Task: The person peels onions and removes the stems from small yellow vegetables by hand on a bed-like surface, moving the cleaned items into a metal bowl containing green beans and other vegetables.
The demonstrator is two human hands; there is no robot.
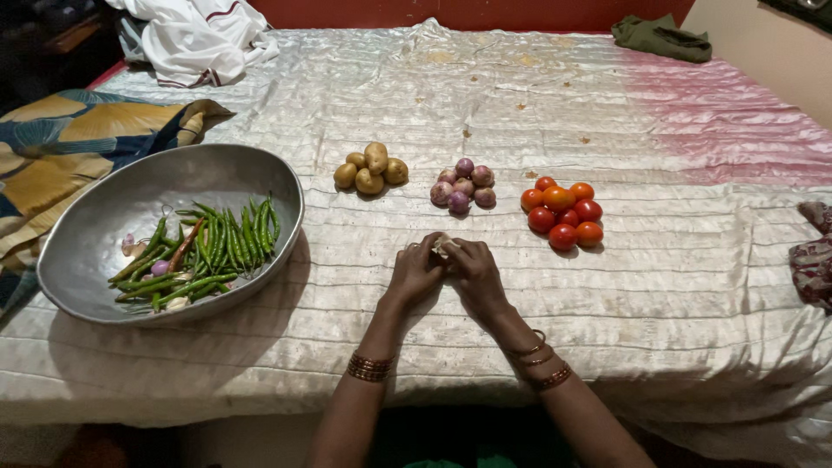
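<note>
I am pinching a small pale clove between the fingers of my left hand and right hand, near the middle of the bed; I am keeping both grips light, peeling slowly; onions are lying just beyond.

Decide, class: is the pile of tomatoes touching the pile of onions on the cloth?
Apart. The head view shows the tomatoes and the onions as separate heaps, with a plain strip of bare pale cloth between them.
</note>
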